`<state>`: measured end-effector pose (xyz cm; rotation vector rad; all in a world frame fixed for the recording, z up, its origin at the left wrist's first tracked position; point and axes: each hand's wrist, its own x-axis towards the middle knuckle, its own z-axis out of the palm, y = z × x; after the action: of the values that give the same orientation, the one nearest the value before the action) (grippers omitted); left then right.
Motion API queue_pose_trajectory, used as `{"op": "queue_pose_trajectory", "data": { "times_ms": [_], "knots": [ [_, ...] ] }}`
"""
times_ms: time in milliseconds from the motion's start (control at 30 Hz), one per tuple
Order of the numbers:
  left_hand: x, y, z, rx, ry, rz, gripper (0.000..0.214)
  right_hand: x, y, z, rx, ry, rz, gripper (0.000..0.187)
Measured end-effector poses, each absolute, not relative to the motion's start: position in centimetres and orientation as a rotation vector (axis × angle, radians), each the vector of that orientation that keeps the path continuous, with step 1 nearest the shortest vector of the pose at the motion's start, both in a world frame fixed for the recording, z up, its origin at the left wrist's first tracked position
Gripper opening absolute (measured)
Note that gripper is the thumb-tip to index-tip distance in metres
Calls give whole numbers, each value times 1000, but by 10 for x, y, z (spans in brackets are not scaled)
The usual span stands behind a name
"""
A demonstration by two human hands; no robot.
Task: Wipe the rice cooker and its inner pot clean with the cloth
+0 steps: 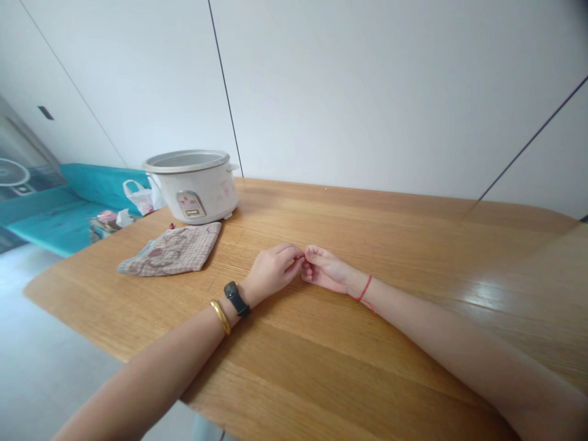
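My left hand, with a dark watch and a gold bangle on its wrist, is closed with fingertips pinched together. Its tips meet those of my right hand, whose fingers are curled and whose wrist wears a red string. Whatever lies between the fingertips, if anything, is too small to make out. Both hands are just above or on the wooden table. To their left a checked cloth lies folded.
A white rice cooker, lidless, stands at the table's back left. A small dark red object lies beside it. Beyond the left edge is a teal sofa with a white plastic bag. A white panelled wall runs behind the table.
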<state>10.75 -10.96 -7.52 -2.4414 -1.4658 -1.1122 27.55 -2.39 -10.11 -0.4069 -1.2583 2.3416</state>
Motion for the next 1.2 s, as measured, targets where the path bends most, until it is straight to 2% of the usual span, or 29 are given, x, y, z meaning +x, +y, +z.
{"op": "queue_pose_trajectory", "data": {
  "times_ms": [200,567,800,1000,1200],
  "knots": [
    [106,-110,-74,-2415,-1531,-955,14,275,-29,-100,-414,-1331,2230,61],
    [108,-114,-73,-2371,-1507,-879,15,272,-39,-99,-443,-1414,2066,66],
    [111,-113,-76,-2372,-1571,-938,14,266,-56,-102,-567,-1453,1777,62],
    [105,-109,-75,-2525,-1567,-1176,12,265,-55,-102,-669,-1379,1808,62],
    [105,-106,-78,-2503,-1725,-1108,14,267,-50,-105,-659,-1333,1879,61]
  ]
}}
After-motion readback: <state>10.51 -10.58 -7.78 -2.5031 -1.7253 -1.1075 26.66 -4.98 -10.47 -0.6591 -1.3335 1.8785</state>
